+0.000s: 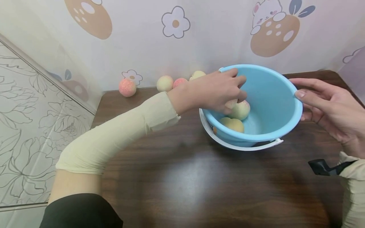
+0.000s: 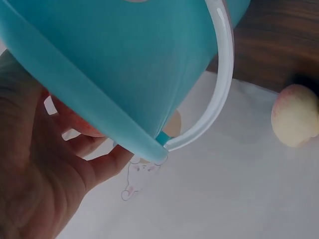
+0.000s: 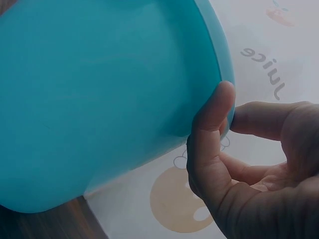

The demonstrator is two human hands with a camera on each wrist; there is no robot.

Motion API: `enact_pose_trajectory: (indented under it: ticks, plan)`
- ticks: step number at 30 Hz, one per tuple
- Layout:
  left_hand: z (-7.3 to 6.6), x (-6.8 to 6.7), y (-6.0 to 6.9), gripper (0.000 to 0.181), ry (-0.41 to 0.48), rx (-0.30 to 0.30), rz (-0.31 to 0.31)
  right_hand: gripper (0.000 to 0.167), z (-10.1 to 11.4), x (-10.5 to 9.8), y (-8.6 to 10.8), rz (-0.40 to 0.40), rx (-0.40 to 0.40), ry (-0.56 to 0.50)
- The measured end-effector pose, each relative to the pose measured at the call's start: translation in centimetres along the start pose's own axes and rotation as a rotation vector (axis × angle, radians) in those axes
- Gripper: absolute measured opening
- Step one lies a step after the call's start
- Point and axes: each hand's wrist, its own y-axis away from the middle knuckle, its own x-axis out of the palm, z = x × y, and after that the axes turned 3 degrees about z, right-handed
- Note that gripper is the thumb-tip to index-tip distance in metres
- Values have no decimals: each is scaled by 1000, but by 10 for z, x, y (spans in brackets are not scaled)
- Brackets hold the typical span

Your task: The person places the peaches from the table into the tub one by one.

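A light blue bucket [image 1: 273, 95] with a white handle [image 1: 242, 147] stands on the dark wooden table, tilted a little. My right hand [image 1: 330, 104] grips its rim at the right, thumb and fingers on either side of the wall; the right wrist view shows these fingers [image 3: 209, 139] at the rim. My left hand [image 1: 218, 90] reaches over the left rim with curled fingers around a reddish peach [image 2: 77, 119], mostly hidden by the hand and the rim. Below it inside the bucket lie a pale peach [image 1: 241, 110] and yellowish peaches [image 1: 236, 125], partly covered by the rim.
Along the back edge of the table [image 1: 159, 164] sit a pink peach [image 1: 127, 87], a pale peach [image 1: 164, 84], another pink peach [image 1: 180, 82] and a yellowish one [image 1: 198, 74], partly behind my left arm. A patterned wall covering [image 1: 137, 41] rises directly behind.
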Motion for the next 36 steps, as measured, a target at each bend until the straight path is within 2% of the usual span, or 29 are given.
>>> enact_pose_trajectory:
  ticks: [6,11,20,28,36]
  plan:
    - [3,4,-4,30,39,65,-24,42,-1,1,0,3,-14,-11]
    - [5,9,-8,27,87,89,-26,42,-1,1,0,1,-12,-14]
    - [6,13,-14,30,134,81,49,42,-1,1,1,-11,0,-13]
    - [7,16,-24,29,150,54,154,42,1,3,0,-4,22,-31]
    - [6,16,-27,21,135,41,173,43,2,1,0,4,10,-26]
